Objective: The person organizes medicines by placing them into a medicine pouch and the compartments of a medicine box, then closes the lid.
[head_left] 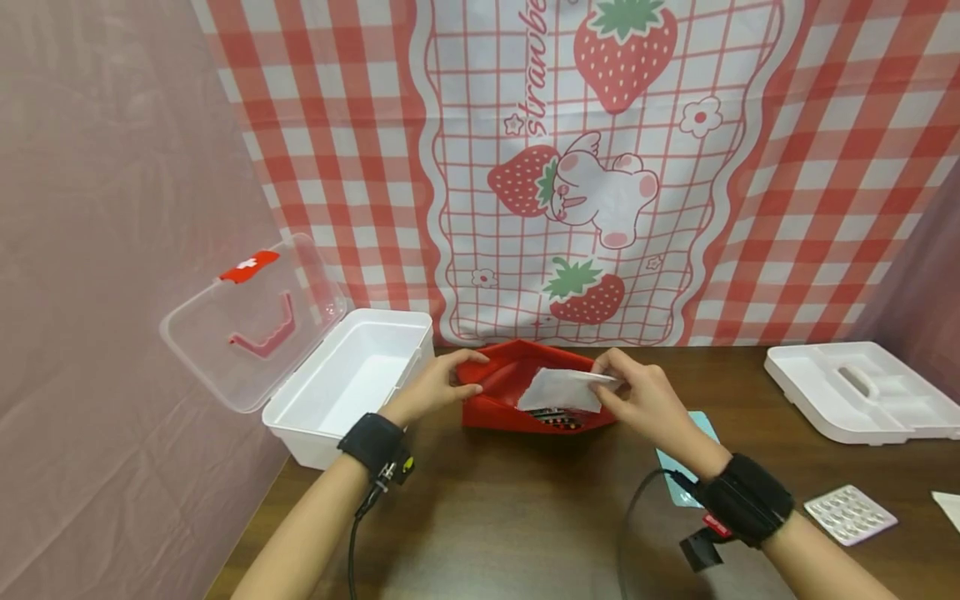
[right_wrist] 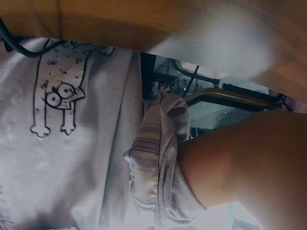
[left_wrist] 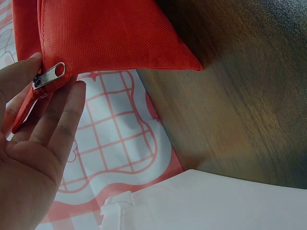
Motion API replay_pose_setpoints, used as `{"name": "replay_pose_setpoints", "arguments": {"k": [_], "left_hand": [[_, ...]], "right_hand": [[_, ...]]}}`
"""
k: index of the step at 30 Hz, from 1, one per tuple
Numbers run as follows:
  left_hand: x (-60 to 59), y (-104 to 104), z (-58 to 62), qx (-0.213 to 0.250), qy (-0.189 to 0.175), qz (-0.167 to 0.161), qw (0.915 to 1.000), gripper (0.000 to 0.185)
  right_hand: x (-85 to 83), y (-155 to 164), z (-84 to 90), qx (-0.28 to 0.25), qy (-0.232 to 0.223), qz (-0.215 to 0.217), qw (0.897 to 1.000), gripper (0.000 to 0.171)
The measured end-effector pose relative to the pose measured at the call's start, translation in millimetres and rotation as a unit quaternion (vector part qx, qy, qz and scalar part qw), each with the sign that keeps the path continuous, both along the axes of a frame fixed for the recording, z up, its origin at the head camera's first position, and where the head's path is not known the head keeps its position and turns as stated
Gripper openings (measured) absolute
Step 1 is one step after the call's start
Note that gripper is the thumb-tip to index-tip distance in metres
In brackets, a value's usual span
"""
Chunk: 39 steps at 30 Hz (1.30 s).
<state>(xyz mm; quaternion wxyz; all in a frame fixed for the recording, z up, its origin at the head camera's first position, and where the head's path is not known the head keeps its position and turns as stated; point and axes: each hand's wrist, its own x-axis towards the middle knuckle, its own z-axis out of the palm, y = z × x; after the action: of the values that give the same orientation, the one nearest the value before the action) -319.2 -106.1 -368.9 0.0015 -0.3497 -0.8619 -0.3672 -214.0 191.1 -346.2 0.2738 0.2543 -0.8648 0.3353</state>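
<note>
Red zip pouch [head_left: 525, 392] on table [head_left: 525, 517] center, held open; white packet [head_left: 558, 389] approx halfway in. Left hand [head_left: 435, 387] pinching pouch edge by zipper pull [left_wrist: 48, 75], right hand [head_left: 645, 400] pinching packet. First-aid box [head_left: 352, 383] open, w/ nothing inside; blister pack [head_left: 849, 513] not yet stowed.

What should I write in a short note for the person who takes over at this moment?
Left hand: holds the left end of the red zipper pouch open, fingers by the zipper pull.
Right hand: pinches a white packet, half inside the pouch.
Pouch lies on the wooden table beside the open white first-aid box.
Done: pouch open, packet partly in.
Left, probably: push the packet in fully. A blister pack and the white tray lie to the right.
</note>
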Motion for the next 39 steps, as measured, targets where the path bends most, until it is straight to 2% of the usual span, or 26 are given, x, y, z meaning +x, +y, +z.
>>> {"name": "replay_pose_setpoints", "arguments": {"k": [3, 11, 22, 26, 34, 39], "left_hand": [[0.1, -0.4, -0.2, -0.003, 0.008, 0.0, 1.0, 0.042], [3.6, -0.6, 1.7, -0.01, -0.006, 0.013, 0.9999, 0.042], [4.6, 0.4, 2.3, -0.007, -0.002, 0.009, 0.9999, 0.042], [4.1, 0.6, 2.2, -0.006, 0.001, 0.009, 0.9999, 0.042], [3.4, 1.4, 1.1, -0.002, 0.004, 0.005, 1.0, 0.041], [3.7, 1.7, 1.7, -0.005, 0.004, 0.008, 0.9999, 0.042]], "right_hand": [[-8.1, -8.6, -1.0, 0.012, 0.001, -0.006, 1.0, 0.016], [-24.9, -21.8, -9.8, 0.07, -0.031, -0.049, 0.996, 0.012], [-41.8, -41.8, -20.7, 0.133, -0.059, -0.045, 0.988, 0.014], [-47.8, -47.3, -22.7, 0.135, -0.069, -0.036, 0.988, 0.014], [-61.7, -54.1, -26.1, 0.096, -0.084, -0.018, 0.992, 0.007], [-66.8, -55.2, -31.2, 0.091, -0.097, -0.011, 0.991, 0.01]]}}
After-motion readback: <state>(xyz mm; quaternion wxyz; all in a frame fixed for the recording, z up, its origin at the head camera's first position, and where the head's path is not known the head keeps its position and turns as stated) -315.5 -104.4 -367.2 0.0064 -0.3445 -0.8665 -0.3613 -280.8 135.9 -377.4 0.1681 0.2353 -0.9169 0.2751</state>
